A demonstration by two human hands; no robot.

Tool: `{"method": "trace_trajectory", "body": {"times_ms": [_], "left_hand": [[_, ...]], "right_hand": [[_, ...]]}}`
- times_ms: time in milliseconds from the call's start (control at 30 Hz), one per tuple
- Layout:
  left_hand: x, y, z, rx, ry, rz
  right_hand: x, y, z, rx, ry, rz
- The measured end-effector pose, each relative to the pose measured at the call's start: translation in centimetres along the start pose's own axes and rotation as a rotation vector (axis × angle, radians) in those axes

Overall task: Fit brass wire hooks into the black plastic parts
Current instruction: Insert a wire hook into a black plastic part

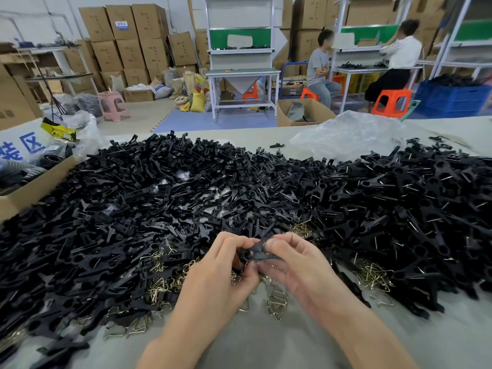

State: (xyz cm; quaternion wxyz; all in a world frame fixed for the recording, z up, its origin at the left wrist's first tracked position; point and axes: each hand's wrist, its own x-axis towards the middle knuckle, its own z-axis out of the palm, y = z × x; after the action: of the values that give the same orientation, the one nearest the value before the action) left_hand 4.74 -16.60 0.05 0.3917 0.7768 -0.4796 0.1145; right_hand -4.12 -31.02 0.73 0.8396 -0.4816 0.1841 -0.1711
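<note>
At the far left a cardboard box (29, 193) sits on the desk (266, 342), touching a wide heap of black plastic parts (138, 198). Loose brass wire hooks (159, 286) lie along the heap's near edge. The left hand (218, 272), fingers curled, pinches 1 black part (257, 253) by its left end. This part sits between the 2 hands, over the hooks. The right hand (295, 265) grips its right end with thumb and curled fingers. Another hook cluster (372, 275) lies right of that hand, and a crumpled clear bag (346, 134) rests behind the heap.
</note>
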Motion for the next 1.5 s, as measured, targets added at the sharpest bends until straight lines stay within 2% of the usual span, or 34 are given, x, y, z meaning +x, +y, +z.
{"method": "trace_trajectory", "body": {"times_ms": [133,267,367,467,600,733,900,1200,1367,1500], "left_hand": [[0.0,0.3,-0.1,-0.198,0.024,-0.038],[0.1,0.8,0.0,-0.174,0.078,0.09],[-0.2,0.9,0.3,-0.168,0.057,0.12],[-0.4,0.5,0.5,-0.127,0.034,0.124],[-0.1,0.0,0.4,-0.028,-0.023,0.164],[-0.2,-0.4,0.6,-0.057,-0.116,0.139],[-0.4,-0.7,0.9,-0.116,-0.261,0.059],[-0.2,-0.1,0.7,-0.174,-0.315,0.077],[-0.2,-0.3,0.5,-0.131,-0.243,0.086],[0.0,-0.6,0.3,-0.164,-0.149,0.067]], "right_hand": [[-0.6,-0.7,-0.2,0.151,-0.271,0.089],[-1.4,-1.0,-0.5,0.212,-0.497,0.181],[-1.8,-1.4,-0.1,0.178,-0.578,0.177],[-1.7,-1.4,0.3,0.08,-0.552,0.125],[-1.4,-0.4,1.0,-0.095,-0.389,0.054],[-1.1,0.4,1.2,-0.286,-0.279,-0.03],[-1.1,1.0,1.2,-0.509,-0.239,-0.048],[-1.1,1.2,0.8,-0.518,-0.22,-0.044],[-0.8,1.1,1.2,-0.425,-0.25,-0.024],[-0.7,0.8,1.0,-0.243,-0.37,0.026]]}}
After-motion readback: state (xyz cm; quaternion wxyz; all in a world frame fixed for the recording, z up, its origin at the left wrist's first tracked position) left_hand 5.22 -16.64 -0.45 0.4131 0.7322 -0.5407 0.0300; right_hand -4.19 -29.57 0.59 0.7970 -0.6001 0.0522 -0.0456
